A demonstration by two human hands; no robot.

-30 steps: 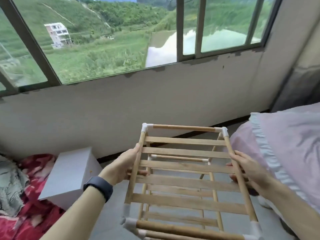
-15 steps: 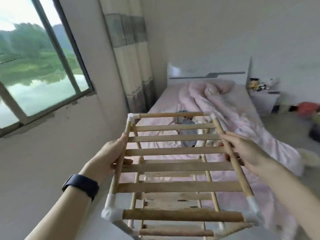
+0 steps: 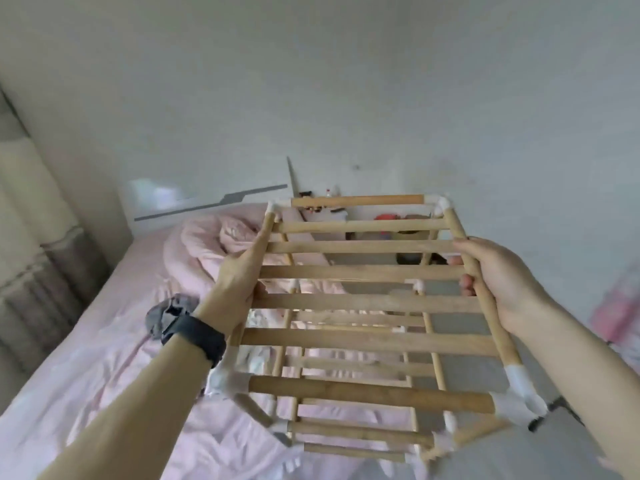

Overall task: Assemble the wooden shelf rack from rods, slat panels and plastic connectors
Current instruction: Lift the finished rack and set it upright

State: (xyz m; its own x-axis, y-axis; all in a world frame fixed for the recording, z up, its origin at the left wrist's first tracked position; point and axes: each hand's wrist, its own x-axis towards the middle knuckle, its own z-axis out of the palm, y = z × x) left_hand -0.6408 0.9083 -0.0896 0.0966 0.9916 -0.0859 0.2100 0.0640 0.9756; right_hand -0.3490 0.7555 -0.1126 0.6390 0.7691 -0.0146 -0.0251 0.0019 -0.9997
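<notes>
The wooden shelf rack (image 3: 370, 303) is held up in the air in front of me, its top slat panel facing me and lower tiers showing through the gaps. White plastic connectors (image 3: 519, 400) join the rods at its corners. My left hand (image 3: 239, 282) grips the left side rod, thumb on top, a dark watch on the wrist. My right hand (image 3: 498, 275) grips the right side rod, fingers curled under it.
A bed with crumpled pink bedding (image 3: 138, 323) lies below and to the left, its white headboard (image 3: 207, 202) against the wall. A curtain (image 3: 31, 237) hangs at far left. Small items sit on a stand (image 3: 332, 211) behind the rack. Pink objects are at far right.
My view has swung right, from the window to the bed and bare wall. Both hands keep the same grip on the rack, which has travelled along with the turn.
</notes>
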